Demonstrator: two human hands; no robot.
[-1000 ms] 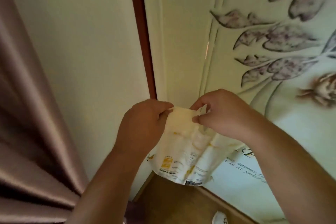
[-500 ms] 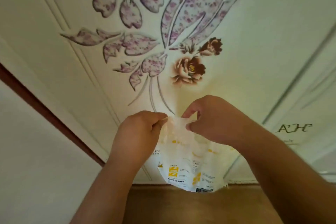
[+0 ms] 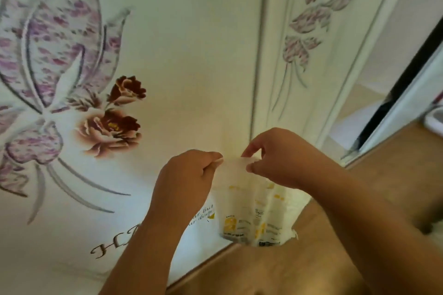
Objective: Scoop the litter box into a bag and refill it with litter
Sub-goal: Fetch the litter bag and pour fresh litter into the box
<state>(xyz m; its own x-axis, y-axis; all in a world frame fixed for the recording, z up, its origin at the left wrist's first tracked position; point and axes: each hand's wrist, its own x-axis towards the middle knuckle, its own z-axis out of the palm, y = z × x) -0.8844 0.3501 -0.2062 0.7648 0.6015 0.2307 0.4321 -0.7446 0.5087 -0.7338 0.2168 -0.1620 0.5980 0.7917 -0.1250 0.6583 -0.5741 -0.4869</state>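
While both hands (image 3: 187, 179) pinch top, bag (image 3: 254, 218) hangs vertical.

The bag (image 3: 249, 213) is held up in front of the wardrobe door (image 3: 187, 60). Its top edge is pinched by the left hand (image 3: 184, 179) at the left of the bag and by the right hand (image 3: 280, 158) at the right. The floor (image 3: 299, 268) lies below the bag.

Thin white bag (image 3: 254, 213) with yellow print, hanging, top edge pinched
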